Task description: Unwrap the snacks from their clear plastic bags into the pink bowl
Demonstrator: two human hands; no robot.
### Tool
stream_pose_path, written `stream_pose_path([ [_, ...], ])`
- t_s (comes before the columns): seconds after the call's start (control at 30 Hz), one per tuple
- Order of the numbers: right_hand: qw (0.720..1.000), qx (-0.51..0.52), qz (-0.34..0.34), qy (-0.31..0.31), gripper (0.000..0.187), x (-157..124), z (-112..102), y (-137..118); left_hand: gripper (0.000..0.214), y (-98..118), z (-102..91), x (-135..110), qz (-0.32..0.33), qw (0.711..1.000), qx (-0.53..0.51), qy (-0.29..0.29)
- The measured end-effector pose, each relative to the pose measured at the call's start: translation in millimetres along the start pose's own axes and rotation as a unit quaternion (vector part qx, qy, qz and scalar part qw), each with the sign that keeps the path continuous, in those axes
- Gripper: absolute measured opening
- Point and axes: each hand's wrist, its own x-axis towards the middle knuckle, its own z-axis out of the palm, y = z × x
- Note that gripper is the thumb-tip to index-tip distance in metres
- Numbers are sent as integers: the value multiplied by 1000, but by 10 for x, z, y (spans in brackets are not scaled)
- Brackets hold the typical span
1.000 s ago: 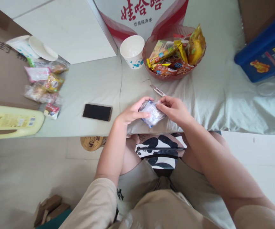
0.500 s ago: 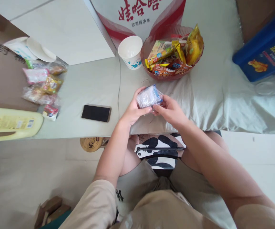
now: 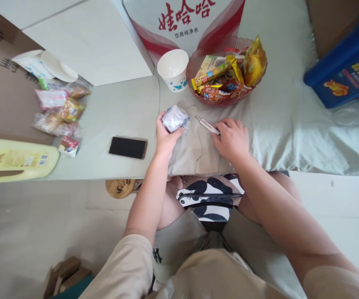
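A small blue-and-white packet [image 3: 175, 118] in crinkled clear plastic rests in my left hand [image 3: 167, 139], the thumb along its near side and the fingers round its far left side. My right hand [image 3: 233, 139] is over the table with its fingers curled at the rear end of a pale utility knife [image 3: 208, 126]. The knife's tip points up and left, toward the packet but apart from it. The palm hides the knife's back end.
A black phone [image 3: 128, 148] lies left of my hands. Beyond stand a paper cup [image 3: 173, 71] and a pink bowl [image 3: 194, 92] of wrapped snacks. Bagged snacks [image 3: 65, 106] and a yellow jug [image 3: 50, 160] are at left, a blue container [image 3: 328, 89] at right.
Both hands were on the wrapped packet. My left hand has carried it left; my right hand has let go, moved right and closed on the utility knife, which has come into view.
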Motion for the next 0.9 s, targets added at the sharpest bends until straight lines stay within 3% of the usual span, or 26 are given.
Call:
stream_pose_path([
  [0.2,994,105,6,24,26,-36,8,27,90,72,-10,10,-4,998,60,14],
  [0.33,978,182,-75,63,28,-85,23,-45,85,182,43,-58,19,994,109,9],
  [0.47,980,159,-108,59,41,-87,37,-98,84,316,152,-166,0,993,121,2],
  [0.6,983,139,-116,31,43,-80,51,-94,82,391,202,-159,-24,997,67,30],
  [0.73,983,132,-125,21,42,-88,49,-69,72,398,143,-45,-78,990,-55,102],
  [0.8,984,132,-114,31,42,-85,30,-52,62,394,99,-3,-124,978,-101,133],
  [0.9,990,113,-70,51,45,-68,-11,-23,57,382,65,-2,-148,974,-108,133],
])
